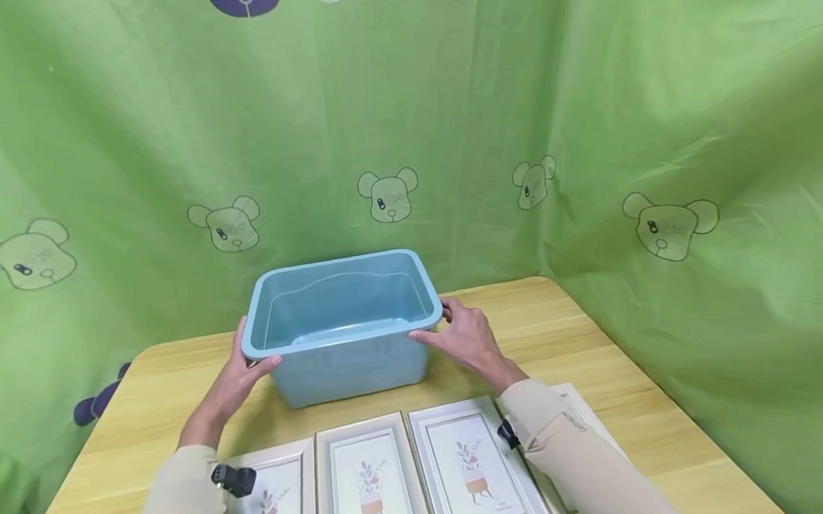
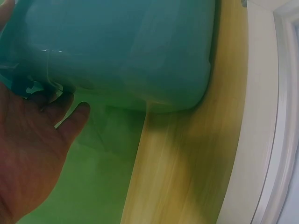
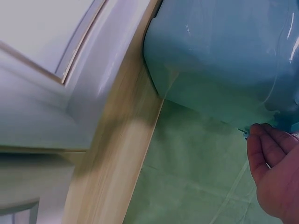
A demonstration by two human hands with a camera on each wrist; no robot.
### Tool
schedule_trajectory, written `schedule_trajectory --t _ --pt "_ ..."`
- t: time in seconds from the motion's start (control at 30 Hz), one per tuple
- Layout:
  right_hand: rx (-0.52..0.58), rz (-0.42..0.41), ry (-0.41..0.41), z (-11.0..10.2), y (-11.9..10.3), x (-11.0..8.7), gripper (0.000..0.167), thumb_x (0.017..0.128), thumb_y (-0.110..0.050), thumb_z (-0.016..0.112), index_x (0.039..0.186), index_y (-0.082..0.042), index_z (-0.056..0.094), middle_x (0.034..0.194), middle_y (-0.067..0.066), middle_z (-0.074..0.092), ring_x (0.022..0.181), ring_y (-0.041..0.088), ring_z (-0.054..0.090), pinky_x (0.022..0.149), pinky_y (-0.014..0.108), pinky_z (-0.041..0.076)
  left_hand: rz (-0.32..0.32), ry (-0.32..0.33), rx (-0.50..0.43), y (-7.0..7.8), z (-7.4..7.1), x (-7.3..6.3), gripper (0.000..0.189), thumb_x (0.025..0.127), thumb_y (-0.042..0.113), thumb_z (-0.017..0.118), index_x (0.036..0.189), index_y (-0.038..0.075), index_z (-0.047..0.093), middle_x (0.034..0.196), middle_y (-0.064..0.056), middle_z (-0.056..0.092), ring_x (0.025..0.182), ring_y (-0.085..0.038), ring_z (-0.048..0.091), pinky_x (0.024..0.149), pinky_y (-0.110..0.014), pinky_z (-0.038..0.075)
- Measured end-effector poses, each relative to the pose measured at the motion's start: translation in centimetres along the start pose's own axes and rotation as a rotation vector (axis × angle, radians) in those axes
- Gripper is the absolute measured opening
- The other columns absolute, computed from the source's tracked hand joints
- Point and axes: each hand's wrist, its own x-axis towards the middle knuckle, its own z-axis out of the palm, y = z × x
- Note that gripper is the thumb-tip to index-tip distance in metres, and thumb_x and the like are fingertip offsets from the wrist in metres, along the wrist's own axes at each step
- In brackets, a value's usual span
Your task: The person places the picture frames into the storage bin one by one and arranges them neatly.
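A light blue plastic storage bin [image 1: 354,367] sits on the table behind the picture frames, its open top facing up and nothing visible inside. My left hand [image 1: 234,380] grips its left end under the rim, the thumb on the front corner. At the opposite end my right hand [image 1: 466,339] holds the rim, thumb forward and fingers curled beneath the edge. In the left wrist view, the fingers of the left hand [image 2: 35,140] reach under the lip of the bin [image 2: 126,51]. The right wrist view has the right hand [image 3: 280,172] with bent fingers at the bin's rim.
Several pale picture frames with plant prints lie in a row along the near side, among them a middle frame [image 1: 369,481] and one to its right [image 1: 472,469]. The wooden table [image 1: 574,342] meets a green curtain [image 1: 447,117] behind and at the sides.
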Motion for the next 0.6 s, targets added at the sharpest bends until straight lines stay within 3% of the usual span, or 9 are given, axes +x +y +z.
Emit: schedule_trajectory --t 0.33,0.6 --pt "-0.010 -0.013 -0.023 -0.4 0.2 0.0 0.103 0.059 -0.081 0.069 0.135 -0.013 0.052 0.128 0.012 0.065 0.118 0.033 0.061 0.097 0.048 0.052 -0.003 0.005 -0.005 -0.1 0.4 0.5 0.102 0.092 0.026 0.064 0.154 0.030 -0.017 0.163 -0.019 0.006 0.148 -0.044 0.012 0.118 -0.064 0.014" --pt "0.004 -0.058 -0.135 -1.7 0.9 -0.1 0.098 0.067 -0.080 0.064 0.143 -0.022 0.045 0.139 0.006 0.058 0.130 0.030 0.052 0.110 0.055 0.040 -0.016 0.023 0.062 -0.4 0.2 0.5 0.105 0.091 0.034 0.066 0.153 0.030 -0.018 0.163 -0.017 0.000 0.149 -0.043 0.008 0.117 -0.068 0.010"
